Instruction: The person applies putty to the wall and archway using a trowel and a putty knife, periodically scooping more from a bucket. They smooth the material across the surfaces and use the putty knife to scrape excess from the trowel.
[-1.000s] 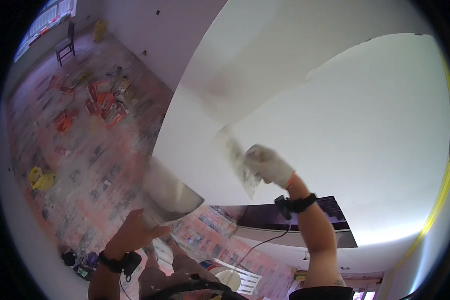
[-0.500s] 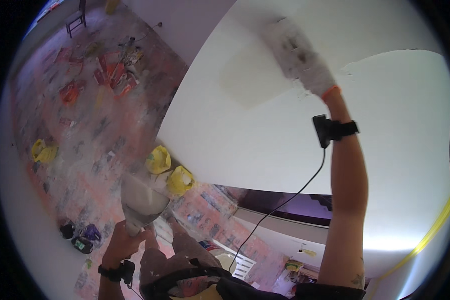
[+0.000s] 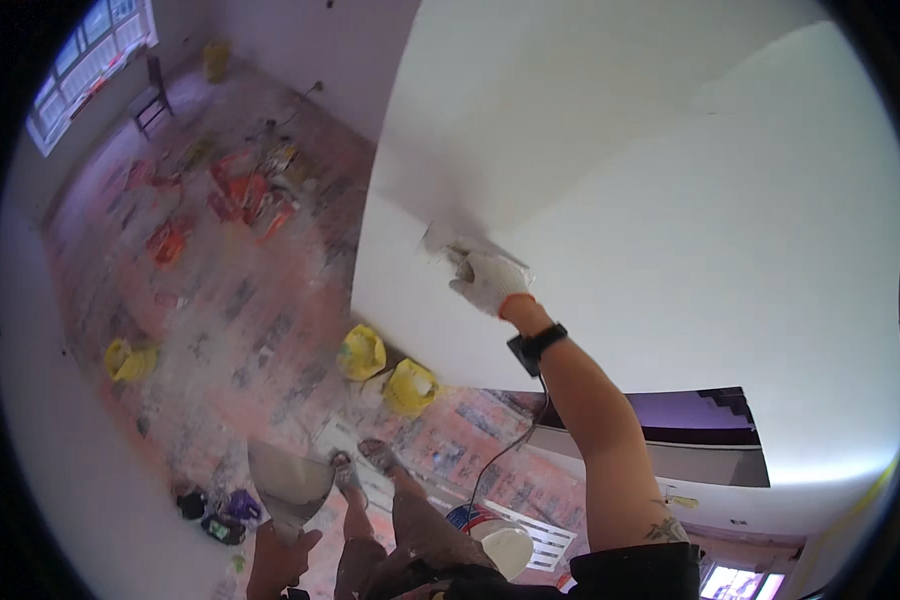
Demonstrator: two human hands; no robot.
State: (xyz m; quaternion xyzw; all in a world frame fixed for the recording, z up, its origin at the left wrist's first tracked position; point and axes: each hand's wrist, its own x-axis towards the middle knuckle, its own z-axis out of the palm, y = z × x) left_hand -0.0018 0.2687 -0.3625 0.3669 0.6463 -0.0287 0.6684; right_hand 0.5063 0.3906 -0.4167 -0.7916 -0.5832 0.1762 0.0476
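My right hand (image 3: 492, 283), in a pale knitted glove with an orange cuff, is closed around a flat plastering trowel (image 3: 446, 243) and presses it to the smooth white surface (image 3: 650, 260). The trowel's far side is blurred; its handle is mostly hidden by the glove. A greyer band of the surface stretches up from the trowel. Low on the left, my bare left hand (image 3: 278, 562) grips the handle of a wide putty knife (image 3: 290, 480), its broad blade pointing up and away from me. Below the white surface, by my legs, stands a bucket (image 3: 507, 548) with pale contents.
Two yellow bags (image 3: 410, 387) sit at the surface's lower edge, another yellow bag (image 3: 130, 360) further left. Red bags (image 3: 245, 190) litter the stained floor (image 3: 220, 320). A chair (image 3: 152, 100) stands near the window. Dark and purple items (image 3: 225, 515) lie left of the putty knife.
My right hand has swept down and left across the white surface, and the trowel now shows. My left hand with the putty knife sits lower in the picture. The view has shifted.
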